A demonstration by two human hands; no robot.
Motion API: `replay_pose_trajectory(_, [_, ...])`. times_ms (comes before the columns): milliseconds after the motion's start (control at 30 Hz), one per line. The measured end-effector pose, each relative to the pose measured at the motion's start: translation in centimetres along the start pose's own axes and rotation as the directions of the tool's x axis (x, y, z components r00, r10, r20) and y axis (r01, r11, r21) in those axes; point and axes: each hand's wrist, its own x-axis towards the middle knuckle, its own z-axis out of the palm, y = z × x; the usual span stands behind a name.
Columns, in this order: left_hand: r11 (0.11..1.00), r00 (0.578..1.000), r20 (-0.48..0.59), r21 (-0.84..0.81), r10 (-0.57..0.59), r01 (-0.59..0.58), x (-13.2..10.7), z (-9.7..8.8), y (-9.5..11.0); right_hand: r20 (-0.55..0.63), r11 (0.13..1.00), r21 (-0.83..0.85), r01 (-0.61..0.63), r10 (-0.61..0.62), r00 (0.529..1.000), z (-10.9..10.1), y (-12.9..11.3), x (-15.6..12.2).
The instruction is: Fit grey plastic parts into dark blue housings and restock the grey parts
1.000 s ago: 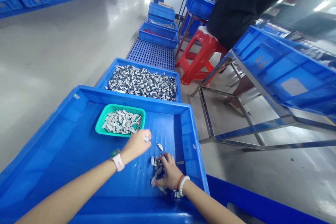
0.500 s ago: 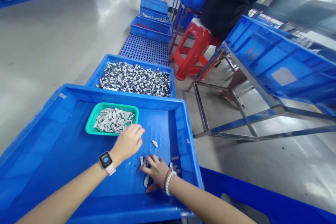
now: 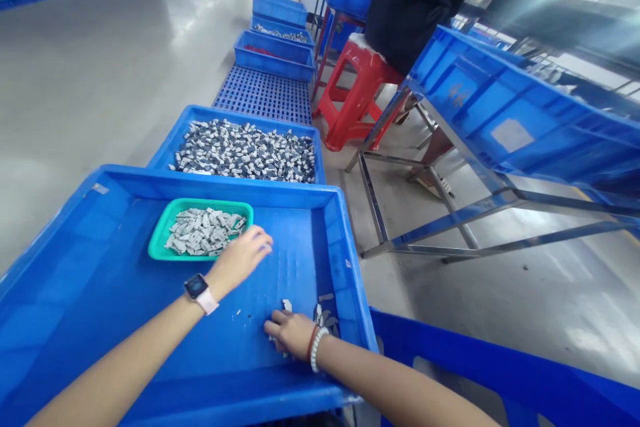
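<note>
My left hand hovers by the near right corner of the green basket, its fingers loosely bent and a little apart, with nothing seen in them. Small grey pieces fill much of that basket. Low in the large blue tray, my right hand has its fingers drawn together over a few similar pieces. Most of those are hidden under the palm; one grey piece shows just beyond the fingers. More loose pieces lie between this hand and the tray's right wall.
Beyond the tray stands a blue crate heaped with dark and pale pieces. Farther off are a slatted blue pallet and more crates. To the right, a metal stand carries a blue bin. A person sits on a red stool.
My right hand's fingers have drawn in from a spread pose over the pieces. The single loose piece now lies right by them. My left hand stays near the basket; the view has shifted slightly.
</note>
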Motion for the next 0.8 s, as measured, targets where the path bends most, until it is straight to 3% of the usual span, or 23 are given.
replay_pose_trajectory(67, [0.986,0.980,-0.121,0.041,-0.158,0.164,-0.4,-2.2,-2.1,-0.035,0.997,0.073,-0.041,0.044,0.998,-0.5,-0.1,0.0])
replay_pose_trajectory(133, [0.951,0.944,-0.171,0.074,-0.283,0.299,-1.0,-3.6,-4.1,-0.101,0.985,0.150,-0.089,0.105,0.989,-1.5,0.0,0.5])
replay_pose_trajectory(233, [0.910,0.911,-0.152,0.107,-0.383,0.400,-2.6,-4.5,-5.7,-0.236,0.953,0.252,-0.171,0.232,0.944,-4.2,0.3,2.9])
replay_pose_trajectory(300, [0.892,0.900,-0.111,0.129,-0.422,0.434,-4.0,-4.5,-5.5,-0.307,0.934,0.301,-0.191,0.285,0.908,-6.5,0.6,5.6])
replay_pose_trajectory(433, [0.898,0.900,0.093,0.167,-0.425,0.407,-6.6,-3.0,-2.2,-0.368,0.924,0.345,-0.161,0.292,0.883,-10.4,0.6,10.5])
replay_pose_trajectory(533, [0.955,0.898,0.328,0.127,-0.295,0.267,-7.8,-0.5,1.1,-0.346,0.921,0.328,-0.208,0.322,0.881,-12.0,0.8,11.4])
replay_pose_trajectory(667, [0.990,0.835,0.536,0.018,-0.125,0.137,-7.8,3.2,4.6,-0.239,0.895,0.226,-0.384,0.434,0.869,-12.1,2.3,8.0])
replay_pose_trajectory(800, [0.987,0.805,0.576,0.013,-0.139,0.161,-6.8,5.9,7.6,-0.090,0.803,0.037,-0.594,0.595,0.799,-9.6,3.5,1.5])
